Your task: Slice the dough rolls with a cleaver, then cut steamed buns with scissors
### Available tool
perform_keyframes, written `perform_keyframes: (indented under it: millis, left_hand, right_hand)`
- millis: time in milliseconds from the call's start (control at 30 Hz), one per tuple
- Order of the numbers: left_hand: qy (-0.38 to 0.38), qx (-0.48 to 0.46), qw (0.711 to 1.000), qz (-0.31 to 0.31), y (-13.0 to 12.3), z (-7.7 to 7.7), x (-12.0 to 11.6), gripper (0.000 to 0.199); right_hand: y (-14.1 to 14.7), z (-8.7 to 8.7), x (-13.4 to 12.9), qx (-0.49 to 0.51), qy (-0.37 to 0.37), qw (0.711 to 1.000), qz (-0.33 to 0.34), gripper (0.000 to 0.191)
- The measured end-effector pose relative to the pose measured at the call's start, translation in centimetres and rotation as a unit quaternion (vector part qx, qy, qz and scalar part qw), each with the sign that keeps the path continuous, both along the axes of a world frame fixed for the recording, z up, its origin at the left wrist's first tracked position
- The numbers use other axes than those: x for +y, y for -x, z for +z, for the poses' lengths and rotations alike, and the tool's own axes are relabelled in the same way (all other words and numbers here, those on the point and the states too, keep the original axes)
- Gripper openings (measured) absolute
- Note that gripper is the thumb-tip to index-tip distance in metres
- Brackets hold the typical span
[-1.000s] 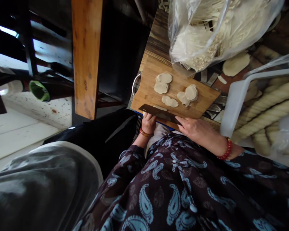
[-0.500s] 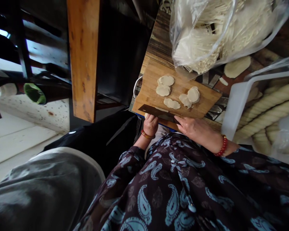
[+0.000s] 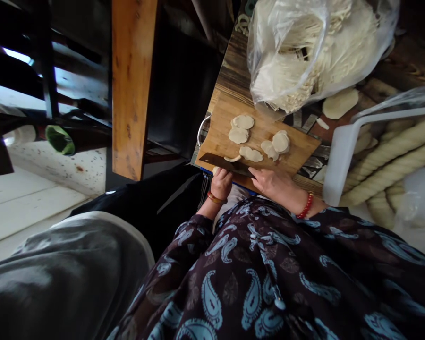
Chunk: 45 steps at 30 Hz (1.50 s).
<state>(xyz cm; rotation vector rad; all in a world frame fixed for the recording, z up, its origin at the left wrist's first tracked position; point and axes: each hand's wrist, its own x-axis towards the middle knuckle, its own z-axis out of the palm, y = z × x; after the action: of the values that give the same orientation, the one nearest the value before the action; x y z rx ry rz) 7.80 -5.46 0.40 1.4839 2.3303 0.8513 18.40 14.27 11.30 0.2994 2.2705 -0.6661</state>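
Left hand (image 3: pixel 221 185) has fingers curled narrow around the near end of a steel cleaver (image 3: pixel 226 164); right hand (image 3: pixel 274 184) has fingers extended, fingertips (image 3: pixel 257 174) pressing its far end. Stiff, heavy blade sits on a bamboo cutting board (image 3: pixel 297 153) beside soft dough slices (image 3: pixel 250 153), best taken by the edges

A wood-grain worktop (image 3: pixel 230 66) carrying a bamboo cutting board (image 3: pixel 216 148), a clear plastic bag (image 3: pixel 286 56) of pale noodles touching the board's far edge, a flat dough round (image 3: pixel 340 104), and a white plastic tray (image 3: pixel 340 160).
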Motion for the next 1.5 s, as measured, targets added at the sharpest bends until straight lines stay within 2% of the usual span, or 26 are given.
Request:
perform_keyframes:
  millis: [200,367,533,700,867,1200,1500]
  left_hand:
    - [0.024,0.055,0.998,0.018,0.3,1.3,0.5,0.026]
    - [0.009,0.036,0.999,0.012,0.3,2.1,0.4,0.032]
    - [0.018,0.030,0.999,0.029,0.1,1.2,-0.2,0.030]
    - [0.026,0.069,0.996,0.056,-0.3,0.1,-0.8,0.033]
    - [0.015,0.031,0.998,0.055,-0.4,0.1,-0.8,0.030]
    - [0.023,0.087,0.995,0.053,-0.4,0.2,-0.6,0.037]
    - [0.018,0.044,0.998,0.028,-0.3,0.2,-0.9,0.031]
  right_hand:
    - [-3.1,-0.2,1.6,0.047,0.029,0.997,-0.047,0.043]
    - [-4.9,1.2,2.5,0.071,0.014,0.996,-0.054,0.045]
    - [-5.9,2.5,1.6,0.115,-0.001,0.992,-0.053,0.047]
    - [-6.5,2.6,0.9,0.087,-0.013,0.995,-0.036,0.046]
    - [-6.7,2.4,0.7,0.096,-0.007,0.995,-0.030,0.046]
    - [-5.5,2.6,0.7,0.067,-0.020,0.997,-0.008,0.043]
    - [-4.3,2.3,1.2,0.057,0.009,0.998,0.011,0.040]
